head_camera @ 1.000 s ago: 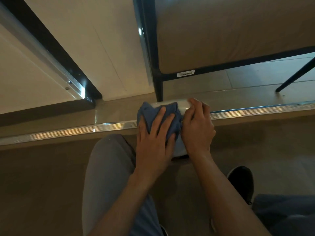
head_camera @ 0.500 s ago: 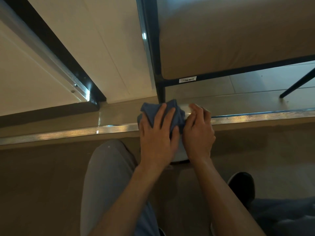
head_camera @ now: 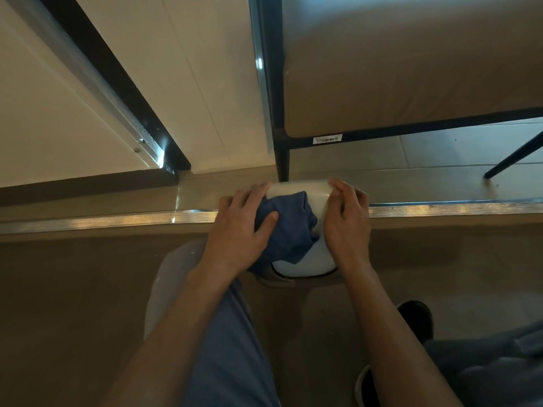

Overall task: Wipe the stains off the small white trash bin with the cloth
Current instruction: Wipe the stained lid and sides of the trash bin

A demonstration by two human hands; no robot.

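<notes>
The small white bin (head_camera: 305,259) sits on the floor (head_camera: 73,304), straddling a metal floor strip (head_camera: 102,220), with both hands covering most of it; only its far top edge and its near rounded side show. No stains can be made out on those parts. The left hand (head_camera: 238,230) has its grip closed loosely on a bunched blue cloth (head_camera: 289,227), pressing it against the bin's left and top. The right hand (head_camera: 346,224) grips the bin's right side, fingers curled over the edge. A dark chair leg (head_camera: 282,163) stands just behind. The bin's base is hidden in shadow. A shoe (head_camera: 417,321) shows partly at lower right.
</notes>
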